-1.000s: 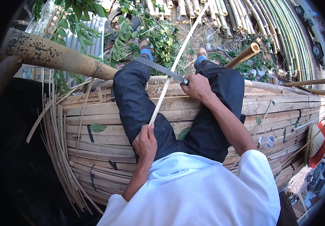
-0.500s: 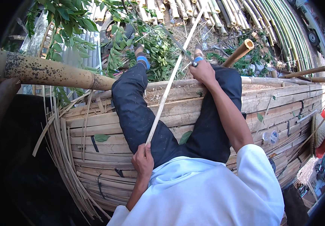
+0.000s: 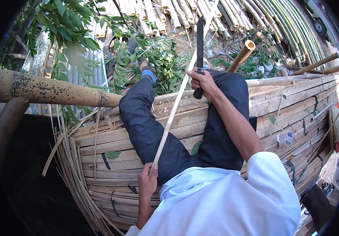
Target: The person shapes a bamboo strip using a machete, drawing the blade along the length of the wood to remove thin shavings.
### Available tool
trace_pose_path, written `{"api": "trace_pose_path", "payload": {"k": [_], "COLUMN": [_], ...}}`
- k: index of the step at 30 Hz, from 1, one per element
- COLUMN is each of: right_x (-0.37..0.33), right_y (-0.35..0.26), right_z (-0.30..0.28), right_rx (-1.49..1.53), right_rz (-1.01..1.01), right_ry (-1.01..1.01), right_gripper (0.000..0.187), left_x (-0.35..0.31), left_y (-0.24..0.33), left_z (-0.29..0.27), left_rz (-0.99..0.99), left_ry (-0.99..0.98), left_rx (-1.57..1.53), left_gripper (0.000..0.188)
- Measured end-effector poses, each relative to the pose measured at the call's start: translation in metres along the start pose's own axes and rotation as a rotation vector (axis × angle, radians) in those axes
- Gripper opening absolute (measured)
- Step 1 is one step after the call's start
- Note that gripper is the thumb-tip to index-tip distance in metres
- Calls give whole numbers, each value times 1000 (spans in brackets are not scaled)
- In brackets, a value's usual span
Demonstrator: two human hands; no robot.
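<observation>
A long pale bamboo strip (image 3: 173, 114) runs slantwise from my lap out over the ground in front. Its near end is pinched in my left hand (image 3: 148, 181), low beside my left thigh. My right hand (image 3: 203, 82) is closed round the dark handle of a long knife (image 3: 200, 45), its dark blade pointing away from me. Thumb and forefinger of that hand also touch the strip, and the blade lies alongside it, partly overlapping it. Both my legs, in dark trousers (image 3: 226, 106), straddle the space below the strip.
I sit on a stack of bundled split bamboo (image 3: 110, 151). Thin strips (image 3: 73, 173) hang at its left. A thick bamboo pole (image 3: 55, 87) juts in at left, a cut pole (image 3: 242, 57) at right. Leafy branches (image 3: 161, 59) and bamboo poles (image 3: 291, 31) lie ahead.
The knife has turned from slanting left across the strip to pointing straight away. My right hand has come slightly nearer and left, its fingers now at the strip.
</observation>
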State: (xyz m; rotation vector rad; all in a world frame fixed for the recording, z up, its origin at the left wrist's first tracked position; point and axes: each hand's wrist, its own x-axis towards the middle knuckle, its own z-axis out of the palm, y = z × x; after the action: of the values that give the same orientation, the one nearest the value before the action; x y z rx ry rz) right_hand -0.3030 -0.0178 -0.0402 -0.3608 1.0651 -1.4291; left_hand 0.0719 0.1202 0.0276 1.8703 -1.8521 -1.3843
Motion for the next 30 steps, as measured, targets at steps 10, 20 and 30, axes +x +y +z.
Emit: {"api": "trace_pose_path", "payload": {"k": [10,20,30], "right_x": [-35,-49,-68], "right_y": [35,24,50], "right_z": [33,35,51], "right_rx": [-185,-1105,-1559], "right_rz": [32,-449,-635], "right_ry": [-199,-321,-375], "right_gripper": [26,41,60], "left_x": [75,101,105], "left_y": [100,86,74], "left_z": [33,46,42], "left_rz": [365,57,120], "left_ry": [194,4,70], "left_rx": [311,-149,-169], "left_gripper": [37,35,33]}}
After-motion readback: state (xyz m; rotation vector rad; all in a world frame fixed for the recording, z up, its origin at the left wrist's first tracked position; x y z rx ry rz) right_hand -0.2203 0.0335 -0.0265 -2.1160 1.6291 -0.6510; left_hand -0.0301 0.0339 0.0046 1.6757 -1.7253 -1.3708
